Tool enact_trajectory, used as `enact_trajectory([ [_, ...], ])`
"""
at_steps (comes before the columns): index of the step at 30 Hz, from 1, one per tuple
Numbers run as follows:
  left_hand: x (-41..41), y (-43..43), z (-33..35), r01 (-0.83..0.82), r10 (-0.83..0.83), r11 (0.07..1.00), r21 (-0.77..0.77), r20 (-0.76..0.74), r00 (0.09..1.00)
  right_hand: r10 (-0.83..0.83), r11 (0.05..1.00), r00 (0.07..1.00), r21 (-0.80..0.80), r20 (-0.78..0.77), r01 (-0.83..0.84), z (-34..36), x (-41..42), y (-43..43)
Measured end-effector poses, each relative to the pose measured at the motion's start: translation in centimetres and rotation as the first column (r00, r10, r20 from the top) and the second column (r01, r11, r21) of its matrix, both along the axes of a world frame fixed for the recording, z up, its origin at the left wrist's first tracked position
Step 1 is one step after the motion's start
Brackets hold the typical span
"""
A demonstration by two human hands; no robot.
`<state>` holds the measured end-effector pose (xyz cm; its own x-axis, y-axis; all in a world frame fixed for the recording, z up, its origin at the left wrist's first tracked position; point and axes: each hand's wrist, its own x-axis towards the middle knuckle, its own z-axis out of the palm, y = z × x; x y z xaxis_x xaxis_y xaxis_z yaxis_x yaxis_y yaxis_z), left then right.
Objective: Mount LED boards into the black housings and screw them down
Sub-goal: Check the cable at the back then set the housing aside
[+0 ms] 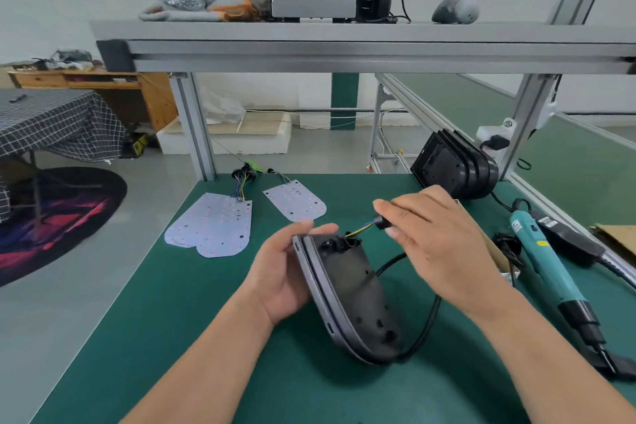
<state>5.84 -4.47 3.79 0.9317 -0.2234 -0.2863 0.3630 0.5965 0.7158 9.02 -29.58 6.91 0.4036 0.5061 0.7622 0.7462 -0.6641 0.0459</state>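
A black housing stands on its edge at the middle of the green table, its back side turned to the right. My left hand holds its left face and rim, fingers curled over the top. My right hand pinches a black grommet on the end of yellow and blue wires that come out of a hole at the housing's top. White LED boards with red dots and wire bundles lie at the table's back left, another board beside them.
A stack of black housings leans at the back right. A teal electric screwdriver lies at the right, its black cable looping under the housing. A cardboard box edge shows behind my right hand. An aluminium frame shelf spans overhead.
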Motion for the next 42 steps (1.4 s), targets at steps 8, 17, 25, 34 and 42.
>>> enact_trajectory([
  [8,0.4,0.6,-1.5,0.068,-0.206,0.813,0.578,0.176,0.962,0.004,0.995,0.980,-0.101,-0.200,-0.025,1.0,-0.7,-0.1],
  [17,-0.9,-2.3,-1.8,-0.382,-0.288,0.532,0.756,0.586,0.757,-0.006,0.957,0.987,-0.288,-0.158,-0.040,0.9,-1.0,0.5],
  [25,-1.4,-3.7,-1.3,-0.568,-0.227,0.552,0.610,0.766,0.601,0.025,0.998,0.982,-0.050,-0.188,-0.035,0.2,-2.5,2.3],
  [34,-1.2,-3.4,-1.9,-0.449,-0.263,0.490,0.747,0.618,0.741,0.011,0.999,0.987,-0.030,-0.160,-0.016,-0.9,-1.9,2.5],
  [42,-1.1,-2.7,-2.5,-0.341,-0.322,0.424,0.839,0.491,0.809,0.028,1.000,0.987,-0.004,-0.157,-0.029,-1.5,-1.3,2.5],
])
